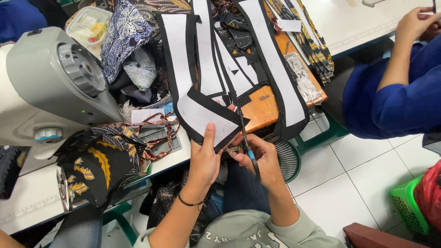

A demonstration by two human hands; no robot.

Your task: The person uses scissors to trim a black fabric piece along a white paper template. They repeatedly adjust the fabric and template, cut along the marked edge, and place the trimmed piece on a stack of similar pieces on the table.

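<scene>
Head view, hands: two of the wearer's own. Left hand at 6 o'clock of frame centre, thumb up over the white face, fingers closed on the fabric piece.
Fabric piece: one, black with white facing, held just above the left hand, at centre.
Right hand: at 5 o'clock, fingers curled shut around the scissors.
Scissors: one pair, black with a blue mark on the handle, blades pointing to 12 o'clock, tips at the right edge of the held piece.
Strips: at least four long black-and-white strips at 12 o'clock, draped over one orange board.
Sewing machine: one, grey, at 9 o'clock.
Patterned cloth: one dark heap with yellow print at 8 o'clock.
Baskets: one grey at 4 o'clock, one green far right.
Other person: one, blue sleeve at 2 o'clock.
</scene>
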